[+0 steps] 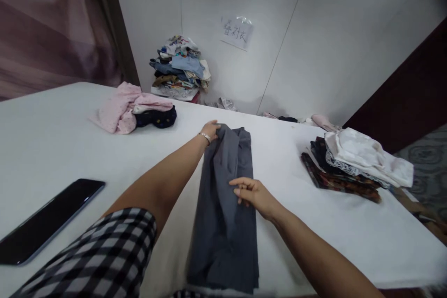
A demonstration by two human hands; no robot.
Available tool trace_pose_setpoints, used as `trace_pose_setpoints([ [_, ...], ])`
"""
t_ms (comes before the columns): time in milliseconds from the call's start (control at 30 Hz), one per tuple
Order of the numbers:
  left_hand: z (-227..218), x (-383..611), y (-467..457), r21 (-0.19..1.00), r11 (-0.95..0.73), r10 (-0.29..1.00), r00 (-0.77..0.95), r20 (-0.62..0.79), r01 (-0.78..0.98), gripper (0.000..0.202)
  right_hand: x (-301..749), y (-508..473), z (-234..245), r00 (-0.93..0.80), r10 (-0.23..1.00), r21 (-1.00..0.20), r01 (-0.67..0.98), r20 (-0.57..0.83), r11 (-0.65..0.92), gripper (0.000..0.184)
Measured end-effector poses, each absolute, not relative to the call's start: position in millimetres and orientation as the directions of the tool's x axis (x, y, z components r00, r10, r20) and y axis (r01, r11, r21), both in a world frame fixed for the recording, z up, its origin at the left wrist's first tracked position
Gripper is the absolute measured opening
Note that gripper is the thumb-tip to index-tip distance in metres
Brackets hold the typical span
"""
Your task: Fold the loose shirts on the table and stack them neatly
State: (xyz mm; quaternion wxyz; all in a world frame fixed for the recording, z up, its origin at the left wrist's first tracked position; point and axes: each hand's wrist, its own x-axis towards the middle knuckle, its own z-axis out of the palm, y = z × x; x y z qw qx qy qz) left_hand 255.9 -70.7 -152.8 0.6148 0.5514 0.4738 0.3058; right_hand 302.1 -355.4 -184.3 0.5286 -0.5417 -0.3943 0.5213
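A dark grey garment (226,242) lies in a long, narrow folded strip on the white table in front of me. At its far left corner, my left hand (210,130) is closed on the cloth, and the fabric there is raised in loose folds. My right hand (252,194) is over the middle of the strip, fingers apart and partly stretched, the index finger pointing left. Whether its fingertips touch the cloth I cannot tell. Nothing shows in its grasp.
Pink and black clothes (131,109) lie at the back left of the white table (286,242). Folded clothes (363,160) are stacked at the right edge. A phone (49,219) rests at the left. Beyond the table, a tall clothes pile (181,70) stands by the wall.
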Motion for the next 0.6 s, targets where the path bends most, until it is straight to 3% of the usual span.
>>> trace_pose_setpoints([
  [133,-160.2,241.7,-79.2,0.955,0.256,0.884,0.364,-0.294,0.150,0.038,299.8,-355.5,-195.4,0.218,0.966,-0.974,-0.206,-0.137,-0.091,0.045],
  [267,-174.5,220.8,-93.1,0.962,0.225,0.900,0.344,-0.266,0.155,0.033,294.3,-362.2,-202.6,0.133,0.978,-0.971,-0.202,-0.159,-0.131,0.061],
  [433,-183.4,200.8,-113.5,0.956,0.237,0.901,0.328,-0.283,0.173,0.032,288.3,-365.0,-202.8,0.077,0.973,-0.972,-0.106,-0.219,-0.210,0.085],
  [600,-191.0,177.7,-155.6,0.908,0.254,0.825,0.415,-0.383,0.332,0.023,287.0,-362.0,-205.5,0.176,0.976,-0.992,-0.018,-0.129,-0.128,0.075],
])
